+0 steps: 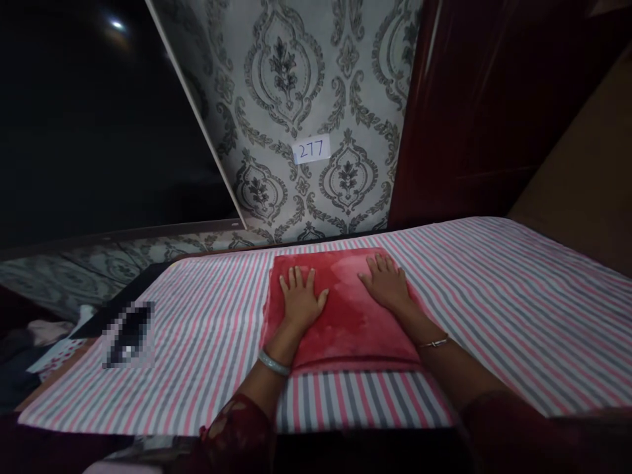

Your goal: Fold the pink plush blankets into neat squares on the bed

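Observation:
A folded red and pink cloth (340,316) lies in a flat, roughly square stack in front of me. On its left part my left hand (302,299) rests palm down with the fingers spread. My right hand (386,282) lies flat near the far right corner, its fingers also apart. Neither hand grips the cloth; both press or rest on its top. A folded edge shows along the near side. Beneath it spreads a pink, grey and white striped sheet (212,316).
A pixelated dark object (129,334) lies on the sheet at the left. Behind stand a patterned wall with a paper label (311,149) reading 277, a large dark screen (108,125) and a dark red glossy panel (459,118). Fabric items (54,355) sit beyond the left edge.

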Motion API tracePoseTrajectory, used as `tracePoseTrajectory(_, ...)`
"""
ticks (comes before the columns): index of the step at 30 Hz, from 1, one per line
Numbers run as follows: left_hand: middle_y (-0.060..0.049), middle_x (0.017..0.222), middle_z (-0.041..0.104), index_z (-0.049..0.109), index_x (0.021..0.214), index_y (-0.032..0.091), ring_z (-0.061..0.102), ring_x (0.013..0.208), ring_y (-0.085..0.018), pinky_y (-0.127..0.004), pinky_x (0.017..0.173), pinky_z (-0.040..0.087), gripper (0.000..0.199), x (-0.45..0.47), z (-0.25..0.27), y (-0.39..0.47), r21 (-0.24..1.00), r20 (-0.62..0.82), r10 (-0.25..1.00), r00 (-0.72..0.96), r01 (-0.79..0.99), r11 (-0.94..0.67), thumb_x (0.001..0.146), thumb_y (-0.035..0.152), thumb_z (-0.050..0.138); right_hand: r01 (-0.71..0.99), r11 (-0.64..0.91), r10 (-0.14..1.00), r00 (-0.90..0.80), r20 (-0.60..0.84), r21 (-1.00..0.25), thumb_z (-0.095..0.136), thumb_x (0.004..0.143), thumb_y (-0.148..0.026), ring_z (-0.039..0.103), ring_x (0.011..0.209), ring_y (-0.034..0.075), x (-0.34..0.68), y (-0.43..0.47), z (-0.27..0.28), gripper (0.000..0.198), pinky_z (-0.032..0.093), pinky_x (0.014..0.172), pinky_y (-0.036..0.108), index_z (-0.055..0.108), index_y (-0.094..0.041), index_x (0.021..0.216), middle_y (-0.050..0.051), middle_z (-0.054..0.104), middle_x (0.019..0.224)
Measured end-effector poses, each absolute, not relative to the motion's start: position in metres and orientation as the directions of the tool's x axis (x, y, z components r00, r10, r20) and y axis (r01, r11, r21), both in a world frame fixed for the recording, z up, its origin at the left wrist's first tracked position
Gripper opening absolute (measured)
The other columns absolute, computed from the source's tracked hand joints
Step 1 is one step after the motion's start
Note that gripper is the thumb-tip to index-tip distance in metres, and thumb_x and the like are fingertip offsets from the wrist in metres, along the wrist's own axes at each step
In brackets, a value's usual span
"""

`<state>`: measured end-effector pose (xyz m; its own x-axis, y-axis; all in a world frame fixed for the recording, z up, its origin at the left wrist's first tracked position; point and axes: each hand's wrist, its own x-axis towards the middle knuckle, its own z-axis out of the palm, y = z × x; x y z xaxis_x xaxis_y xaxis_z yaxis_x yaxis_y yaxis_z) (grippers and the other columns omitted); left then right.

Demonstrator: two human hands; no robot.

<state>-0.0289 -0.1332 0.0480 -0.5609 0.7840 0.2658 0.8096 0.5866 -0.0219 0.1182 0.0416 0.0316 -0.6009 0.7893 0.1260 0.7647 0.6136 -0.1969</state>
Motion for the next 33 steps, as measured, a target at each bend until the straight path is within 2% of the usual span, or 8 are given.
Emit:
tracePoseTrajectory(8, -0.026, 0.164, 0.025, 0.033, 0.158, 0.01, 0.019, 0.154, -0.041, -0.064, 0.119, 0.022, 0.079, -0.024, 0.058, -0.16, -0.035, 0.15, 0.687, -0.711, 0.69, 0.723, 0.098, 0.062, 0.034, 0.76, 0.612, 0.791, -0.595, 0.144, -0.221, 0.031, 0.103, -0.051, 0.02, 0.153, 0.034, 0.118, 0.035, 0.032, 0.065, 0.028, 0.116, 0.058, 0.036, -0.016, 0.158, 0.013, 0.025, 0.167)
tracePoseTrajectory(15, -0.028, 0.165, 0.021, 0.032, 0.156, 0.002, 0.015, 0.155, -0.038, -0.061, 0.122, 0.014, 0.077, -0.03, 0.082, -0.177, -0.005, 0.054, 0.705, -0.707, 0.706, 0.708, 0.098, 0.051, 0.043, 0.746, 0.633, 0.773, -0.623, 0.12, -0.206, 0.03, 0.102, -0.05, 0.024, 0.151, 0.036, 0.116, 0.043, 0.038, 0.064, 0.029, 0.113, 0.064, 0.039, -0.018, 0.156, 0.017, 0.031, 0.164)
tracePoseTrajectory(18, -0.027, 0.165, 0.023, 0.038, 0.153, 0.002, 0.016, 0.155, -0.038, -0.059, 0.123, 0.009, 0.068, -0.031, 0.106, -0.154, 0.135, 0.046, 0.766, -0.642, 0.763, 0.632, 0.097, 0.04, 0.048, 0.701, 0.689, 0.723, -0.683, 0.109, -0.184, 0.03, 0.103, -0.044, 0.032, 0.149, 0.035, 0.105, 0.048, 0.064, 0.06, 0.031, 0.113, 0.063, 0.039, -0.019, 0.157, 0.016, 0.038, 0.161)
tracePoseTrajectory(23, -0.018, 0.155, 0.048, 0.065, 0.13, 0.016, 0.034, 0.149, -0.032, -0.049, 0.124, 0.014, 0.041, -0.04, 0.124, -0.1, 0.403, 0.096, 0.823, -0.56, 0.778, 0.483, 0.09, 0.022, 0.058, 0.555, 0.817, 0.576, -0.799, 0.174, -0.156, 0.033, 0.103, -0.032, 0.035, 0.148, 0.032, 0.065, 0.038, 0.093, 0.053, 0.032, 0.115, 0.058, 0.043, -0.024, 0.155, 0.012, 0.038, 0.162)
tracePoseTrajectory(26, -0.018, 0.14, 0.061, 0.073, 0.104, 0.016, 0.045, 0.141, -0.032, -0.042, 0.118, 0.028, 0.023, -0.066, 0.12, -0.098, 0.513, 0.139, 0.759, -0.637, 0.701, 0.495, 0.085, 0.015, 0.06, 0.52, 0.842, 0.539, -0.82, 0.191, -0.144, 0.035, 0.103, -0.034, 0.036, 0.147, 0.033, 0.049, 0.025, 0.074, 0.053, 0.032, 0.115, 0.059, 0.045, -0.022, 0.154, 0.013, 0.039, 0.161)
tracePoseTrajectory(29, -0.018, 0.107, 0.072, 0.07, 0.081, 0.015, 0.061, 0.119, -0.032, -0.036, 0.097, 0.045, 0.009, -0.107, 0.11, -0.126, 0.659, 0.123, 0.644, -0.755, 0.548, 0.516, 0.083, 0.015, 0.061, 0.518, 0.847, 0.531, -0.813, 0.239, -0.121, 0.034, 0.104, -0.036, 0.038, 0.146, 0.031, 0.049, 0.016, 0.045, 0.052, 0.029, 0.117, 0.058, 0.045, -0.021, 0.153, 0.012, 0.043, 0.159)
tracePoseTrajectory(31, -0.011, 0.079, 0.07, 0.066, 0.074, 0.016, 0.068, 0.093, -0.026, -0.031, 0.078, 0.05, 0.014, -0.129, 0.102, -0.15, 0.757, 0.055, 0.595, -0.802, 0.422, 0.499, 0.085, 0.019, 0.06, 0.522, 0.845, 0.531, -0.799, 0.282, -0.115, 0.034, 0.105, -0.034, 0.04, 0.145, 0.03, 0.052, 0.014, 0.032, 0.051, 0.029, 0.117, 0.057, 0.047, -0.021, 0.152, 0.012, 0.045, 0.157)
tracePoseTrajectory(33, -0.004, 0.061, 0.062, 0.064, 0.071, 0.017, 0.064, 0.067, -0.019, -0.026, 0.062, 0.047, 0.018, -0.142, 0.092, -0.169, 0.841, -0.038, 0.599, -0.8, 0.298, 0.452, 0.086, 0.025, 0.06, 0.524, 0.843, 0.533, -0.789, 0.306, -0.118, 0.036, 0.105, -0.034, 0.041, 0.144, 0.031, 0.053, 0.014, 0.027, 0.05, 0.031, 0.116, 0.057, 0.049, -0.021, 0.151, 0.013, 0.048, 0.155)
